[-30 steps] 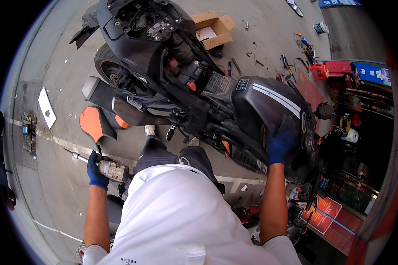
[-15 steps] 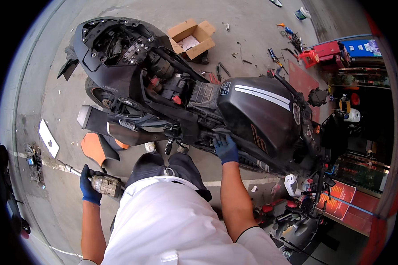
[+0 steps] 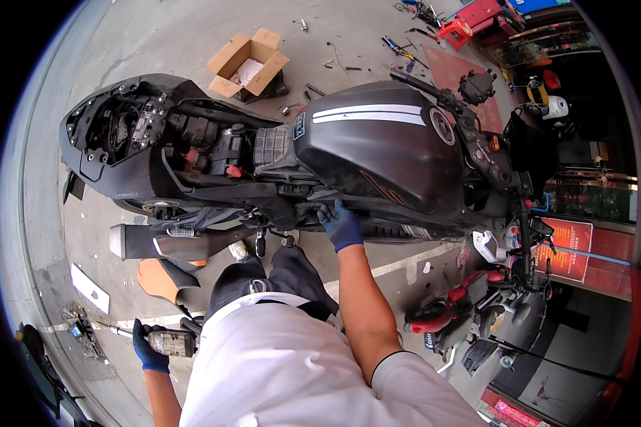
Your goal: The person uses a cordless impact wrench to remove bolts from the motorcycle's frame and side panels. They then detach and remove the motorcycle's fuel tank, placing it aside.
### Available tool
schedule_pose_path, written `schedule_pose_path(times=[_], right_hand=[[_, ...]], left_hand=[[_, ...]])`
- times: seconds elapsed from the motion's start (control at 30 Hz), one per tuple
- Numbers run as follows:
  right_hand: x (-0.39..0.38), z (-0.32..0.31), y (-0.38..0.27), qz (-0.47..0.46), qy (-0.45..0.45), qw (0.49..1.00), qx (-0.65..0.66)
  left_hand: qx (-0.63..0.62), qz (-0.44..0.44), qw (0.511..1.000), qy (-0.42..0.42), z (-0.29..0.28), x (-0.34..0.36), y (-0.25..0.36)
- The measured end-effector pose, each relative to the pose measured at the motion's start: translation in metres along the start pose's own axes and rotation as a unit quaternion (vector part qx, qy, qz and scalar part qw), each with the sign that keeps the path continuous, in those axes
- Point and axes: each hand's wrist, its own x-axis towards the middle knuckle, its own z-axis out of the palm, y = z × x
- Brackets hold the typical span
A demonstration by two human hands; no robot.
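A dark motorcycle (image 3: pixel 263 196) stands across in front of me, its seat off and its inner parts bare behind the grey fuel tank (image 3: pixel 399 167) with white stripes. In a blue glove, my right hand (image 3: pixel 343 228) rests its outstretched fingers on the bike's near side, just below the tank's rear edge; the fingertips partly blend into the dark panel. My left hand (image 3: pixel 149 347), also gloved, is wrapped round a grimy impact wrench (image 3: pixel 174 343) held low beside my hip. The tool's long metal shaft (image 3: pixel 120 331) points left, apart from the bike.
An orange-and-black seat (image 3: pixel 160 277) lies on the ground near the silver-tipped exhaust (image 3: pixel 132 242). Beyond the bike are an open cardboard box (image 3: pixel 224 87) and scattered tools (image 3: pixel 399 48). A red-and-black motorbike (image 3: pixel 470 302) stands at the lower right; a white panel (image 3: pixel 90 288) lies left.
The view has turned and shifted, so the motorcycle sits further left and more level. My right hand stays at the bike's side, and my left hand still grips the impact wrench.
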Motion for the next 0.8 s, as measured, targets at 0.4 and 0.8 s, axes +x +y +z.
schedule_pose_path(times=[0.4,0.8], right_hand=[[-0.035,-0.043,-0.067,-0.059,0.081,0.948,-0.303],[-0.039,-0.063,-0.075,-0.111,0.05,0.931,-0.344]], left_hand=[[0.045,-0.022,0.997,-0.056,0.019,0.037,-0.031],[0.252,-0.086,0.954,-0.135,-0.012,0.097,-0.051]])
